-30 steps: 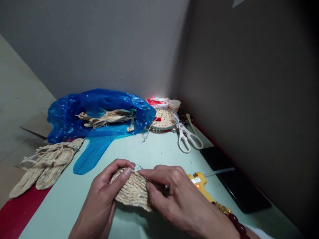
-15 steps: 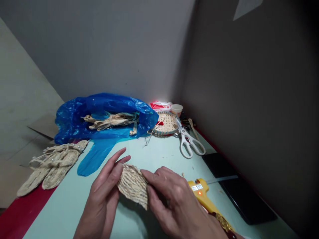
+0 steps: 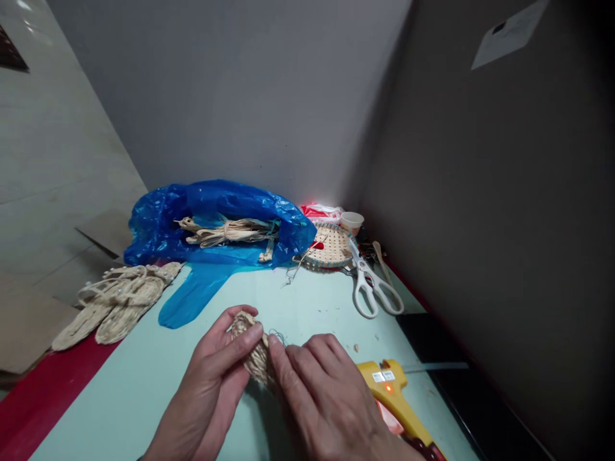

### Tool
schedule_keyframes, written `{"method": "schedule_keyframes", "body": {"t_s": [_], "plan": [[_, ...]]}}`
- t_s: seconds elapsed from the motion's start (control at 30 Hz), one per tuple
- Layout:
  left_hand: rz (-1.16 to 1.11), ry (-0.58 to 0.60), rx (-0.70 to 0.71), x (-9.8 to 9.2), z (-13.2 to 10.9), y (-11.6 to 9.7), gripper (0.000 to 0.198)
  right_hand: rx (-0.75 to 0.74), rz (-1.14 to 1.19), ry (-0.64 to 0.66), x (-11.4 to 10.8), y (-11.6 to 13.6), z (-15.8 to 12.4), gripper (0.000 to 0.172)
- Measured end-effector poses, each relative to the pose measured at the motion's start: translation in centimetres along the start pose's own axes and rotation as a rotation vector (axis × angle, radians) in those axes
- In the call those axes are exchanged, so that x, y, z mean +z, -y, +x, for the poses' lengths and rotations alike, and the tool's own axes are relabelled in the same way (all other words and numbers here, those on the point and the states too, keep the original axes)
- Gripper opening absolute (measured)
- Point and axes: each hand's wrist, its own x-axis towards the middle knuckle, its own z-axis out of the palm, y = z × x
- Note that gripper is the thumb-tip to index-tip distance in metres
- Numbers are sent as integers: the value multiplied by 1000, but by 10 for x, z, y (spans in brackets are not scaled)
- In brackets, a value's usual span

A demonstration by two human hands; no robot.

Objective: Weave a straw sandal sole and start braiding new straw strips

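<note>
A small piece of coiled, braided straw is between my two hands, tilted and curled so that only part of its face shows. My left hand is closed on its left side, thumb on top and fingers behind. On the right edge press the fingers of my right hand; its thumb is hidden. Thin loose fibres stick out by the right fingertips. Close beside my right hand lies a yellow hot glue gun with a lit orange light and a glue stick in its back.
Behind the hands, a blue plastic bag holds a bundle of dried straw. Straw sandals lie at left. White-handled scissors, a woven basket, a cup and a black flat object are on the right.
The straw piece has turned from nearly face-on to a steeper tilt. My left thumb has come down onto it, and my right fingers have shifted along its edge. The view has tipped slightly.
</note>
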Motion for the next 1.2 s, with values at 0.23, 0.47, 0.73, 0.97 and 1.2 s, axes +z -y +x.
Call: {"method": "schedule_keyframes", "body": {"t_s": [0.23,0.47,0.73,0.97,1.2], "plan": [[71,-24,14,-3,2,3,25,153,175,4,0,5,0,27],[135,26,12,3,-5,4,37,504,521,22,-14,3,4,17],[200,19,104,1,-6,15,40,817,697,245,-13,0,7,14],[202,78,37,3,-8,12,29,703,580,205,-12,-5,4,10],[22,97,-54,2,-9,7,34,651,595,201,-10,-5,4,19]]}}
